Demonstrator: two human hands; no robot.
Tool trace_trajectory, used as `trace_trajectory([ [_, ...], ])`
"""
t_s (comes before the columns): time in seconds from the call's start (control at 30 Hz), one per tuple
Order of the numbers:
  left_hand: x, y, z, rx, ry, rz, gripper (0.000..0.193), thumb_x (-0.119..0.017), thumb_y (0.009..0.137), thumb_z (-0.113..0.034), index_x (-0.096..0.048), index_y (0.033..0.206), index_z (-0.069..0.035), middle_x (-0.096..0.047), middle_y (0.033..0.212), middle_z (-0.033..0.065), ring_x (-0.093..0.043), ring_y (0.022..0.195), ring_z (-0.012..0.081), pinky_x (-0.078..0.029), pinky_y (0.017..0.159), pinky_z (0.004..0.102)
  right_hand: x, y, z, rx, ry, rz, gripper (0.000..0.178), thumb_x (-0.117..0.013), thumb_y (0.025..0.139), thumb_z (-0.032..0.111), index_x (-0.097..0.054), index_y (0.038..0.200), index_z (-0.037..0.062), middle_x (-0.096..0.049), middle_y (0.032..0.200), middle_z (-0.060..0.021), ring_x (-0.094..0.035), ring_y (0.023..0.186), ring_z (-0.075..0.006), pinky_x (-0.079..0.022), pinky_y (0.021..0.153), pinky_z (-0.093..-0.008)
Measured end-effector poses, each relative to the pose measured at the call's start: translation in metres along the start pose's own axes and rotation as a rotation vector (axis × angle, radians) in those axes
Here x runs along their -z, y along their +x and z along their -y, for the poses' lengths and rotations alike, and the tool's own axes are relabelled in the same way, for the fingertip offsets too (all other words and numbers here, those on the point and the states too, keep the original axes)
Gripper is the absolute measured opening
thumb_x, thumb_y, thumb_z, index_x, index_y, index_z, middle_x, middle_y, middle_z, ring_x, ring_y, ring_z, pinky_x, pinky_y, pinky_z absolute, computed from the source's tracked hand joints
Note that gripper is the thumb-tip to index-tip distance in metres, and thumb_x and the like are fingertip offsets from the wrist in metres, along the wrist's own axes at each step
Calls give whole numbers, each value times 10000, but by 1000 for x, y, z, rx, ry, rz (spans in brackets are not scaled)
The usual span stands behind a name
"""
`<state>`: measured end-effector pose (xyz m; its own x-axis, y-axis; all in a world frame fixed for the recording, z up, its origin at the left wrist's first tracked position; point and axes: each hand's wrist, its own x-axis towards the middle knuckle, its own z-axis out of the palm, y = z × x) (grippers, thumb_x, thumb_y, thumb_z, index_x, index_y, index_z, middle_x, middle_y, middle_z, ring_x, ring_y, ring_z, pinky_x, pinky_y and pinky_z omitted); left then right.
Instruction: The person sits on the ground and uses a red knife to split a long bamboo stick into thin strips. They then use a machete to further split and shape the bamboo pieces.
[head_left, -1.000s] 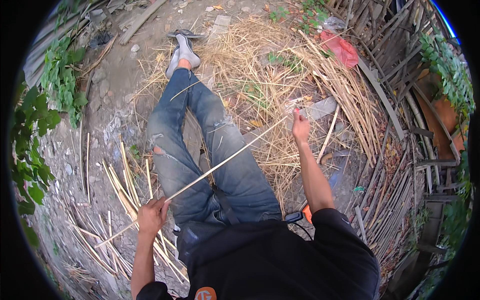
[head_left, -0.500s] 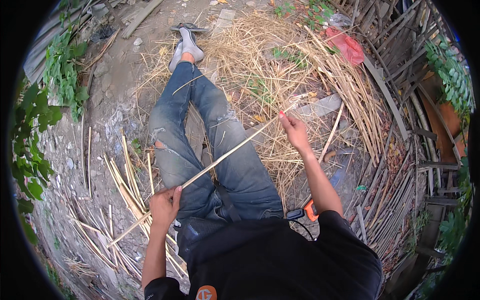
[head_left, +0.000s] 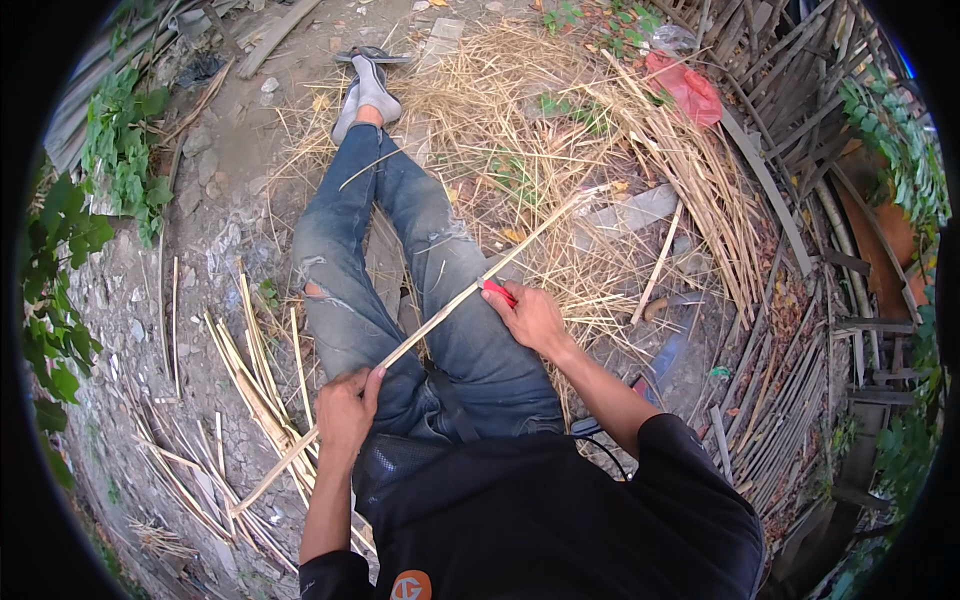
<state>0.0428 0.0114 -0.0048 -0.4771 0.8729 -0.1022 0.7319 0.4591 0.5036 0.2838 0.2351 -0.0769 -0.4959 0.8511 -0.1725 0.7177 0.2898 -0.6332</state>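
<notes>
A long, thin, pale bamboo strip runs slantwise over my thighs, its far end up to the right. My left hand is closed around its lower part, thumb on top, and the near end sticks out past my wrist. My right hand is closed on a small red tool, pressed against the strip above my right thigh. My fingers hide most of the tool, so its kind does not show.
Split strips lie beside my left thigh. Straw-like shavings cover the ground beyond my legs. A bundle of long strips and a red plastic bag lie far right. Leafy plants stand at the left.
My right hand has come down along the strip toward me, and the red tool now shows in it. My left hand has shifted slightly right, still gripping the strip.
</notes>
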Motion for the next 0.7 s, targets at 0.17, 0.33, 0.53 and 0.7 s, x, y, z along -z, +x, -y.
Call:
trace_trajectory([
  [0.17, 5, -9, 6, -54, -19, -21, 298, -703, 972, -318, -759, 906, -34, -683, 794, 219, -662, 742, 437, -512, 677, 498, -9, 9, -5, -31, -78, -30, 558, -573, 1001, 563, -713, 992, 23, -685, 758, -261, -684, 781, -468, -526, 735, -541],
  [0.33, 73, -40, 68, 111, 38, 3, 270, -777, 918, -273, -787, 908, -3, -636, 653, 197, -617, 561, 353, -469, 570, 426, 28, 59, -222, -413, 110, -560, 785, -474, 1001, 699, -713, 838, -31, -599, 603, -156, -575, 592, -283, -459, 633, -467],
  [0.53, 60, -51, 69, 82, 52, -65, 259, -775, 918, -255, -780, 921, 4, -643, 670, 187, -628, 599, 352, -479, 590, 426, 79, 54, -196, -267, 90, -498, 720, -502, 1012, 637, -731, 937, -42, -652, 675, -220, -638, 649, -379, -476, 654, -494],
  [0.7, 10, -16, 22, -2, -5, -103, 278, -756, 934, -288, -766, 891, -13, -671, 732, 201, -649, 656, 401, -500, 618, 460, 42, 26, -59, -55, 20, -52, 610, -555, 1008, 580, -712, 903, 0, -631, 646, -203, -644, 622, -370, -493, 635, -475],
])
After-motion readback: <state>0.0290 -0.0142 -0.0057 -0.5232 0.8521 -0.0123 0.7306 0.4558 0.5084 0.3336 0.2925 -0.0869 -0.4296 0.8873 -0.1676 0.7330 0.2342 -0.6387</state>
